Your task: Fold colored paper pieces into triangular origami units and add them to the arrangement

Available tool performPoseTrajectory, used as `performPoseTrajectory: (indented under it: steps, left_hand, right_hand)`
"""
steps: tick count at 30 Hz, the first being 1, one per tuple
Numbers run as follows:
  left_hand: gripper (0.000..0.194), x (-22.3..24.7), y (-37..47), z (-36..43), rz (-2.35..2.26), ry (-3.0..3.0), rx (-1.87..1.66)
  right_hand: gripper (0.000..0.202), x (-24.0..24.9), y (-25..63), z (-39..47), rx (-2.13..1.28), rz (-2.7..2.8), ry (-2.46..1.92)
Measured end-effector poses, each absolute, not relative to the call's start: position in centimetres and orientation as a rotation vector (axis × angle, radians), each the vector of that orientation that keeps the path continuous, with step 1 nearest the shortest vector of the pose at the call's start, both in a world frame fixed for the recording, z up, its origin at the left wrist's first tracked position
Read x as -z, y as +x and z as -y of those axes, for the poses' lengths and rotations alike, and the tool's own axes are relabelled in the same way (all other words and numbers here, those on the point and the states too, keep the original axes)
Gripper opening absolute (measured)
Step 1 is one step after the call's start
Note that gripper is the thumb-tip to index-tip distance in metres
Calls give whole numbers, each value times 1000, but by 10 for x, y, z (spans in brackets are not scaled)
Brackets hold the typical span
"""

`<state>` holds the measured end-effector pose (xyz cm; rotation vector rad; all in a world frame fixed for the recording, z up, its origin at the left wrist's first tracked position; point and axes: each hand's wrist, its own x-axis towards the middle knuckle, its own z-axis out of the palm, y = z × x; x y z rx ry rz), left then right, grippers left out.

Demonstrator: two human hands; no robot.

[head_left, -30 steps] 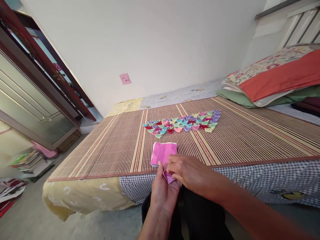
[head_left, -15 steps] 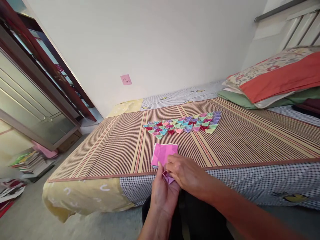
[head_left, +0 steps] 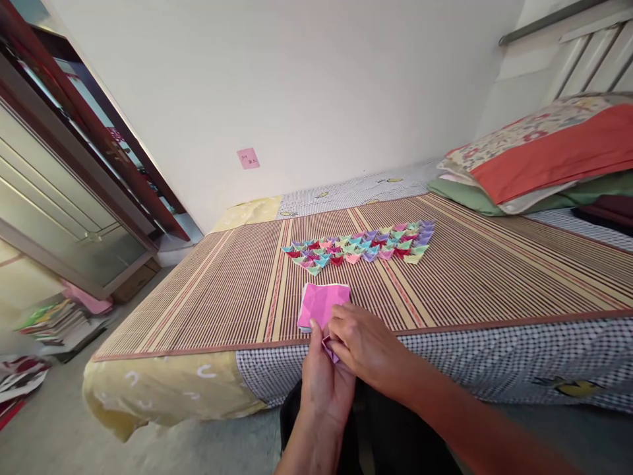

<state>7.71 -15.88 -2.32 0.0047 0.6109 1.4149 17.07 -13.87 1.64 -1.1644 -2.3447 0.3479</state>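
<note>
Between my two hands is a small folded piece of purple-pink paper [head_left: 330, 349], partly hidden by my fingers. My left hand [head_left: 321, 376] cups it from below and the left, thumb along its edge. From the right, my right hand [head_left: 359, 340] closes its fingers on the paper's upper side. Just beyond my hands, a stack of square paper sheets [head_left: 321, 302] lies on the mat, with a creased bright pink sheet on top. Farther back stand rows of small folded paper boats [head_left: 361, 247] in many colours.
A striped bamboo mat [head_left: 222, 284] covers the bed, with a checked sheet [head_left: 469, 349] hanging over the front edge. Pillows [head_left: 554, 158] lie at the right. A pink note [head_left: 248, 158] is on the wall. Books [head_left: 54, 323] are stacked at the left.
My right fingers and thumb have shifted slightly over the folded paper, and less of it shows now. The stack and the boats have stayed in place.
</note>
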Motion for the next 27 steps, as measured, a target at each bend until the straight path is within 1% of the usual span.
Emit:
performPoseTrajectory:
  steps: [8, 12, 15, 17, 20, 23, 27]
  left_hand:
    - [49, 14, 72, 165, -648, 41, -1388]
    - [40, 16, 64, 173, -581, 166, -1313]
    - [26, 19, 61, 175, -539, 211, -1316]
    - [21, 21, 60, 174, -530, 219, -1333]
    - [25, 22, 58, 173, -536, 233, -1369]
    - [29, 23, 56, 173, -586, 217, -1377]
    - [21, 25, 60, 174, -587, 211, -1404]
  right_hand:
    - [21, -17, 174, 134, -315, 2401, -1137]
    - [23, -17, 179, 128, -297, 2451, -1109]
    - [19, -19, 183, 127, -291, 2474, -1101]
    - [14, -23, 190, 130, -334, 2437, -1094]
    - [7, -27, 209, 134, -524, 2194, -1060]
    - [12, -22, 227, 139, -567, 1946, -1169]
    - [16, -6, 226, 148, -726, 1865, -1240]
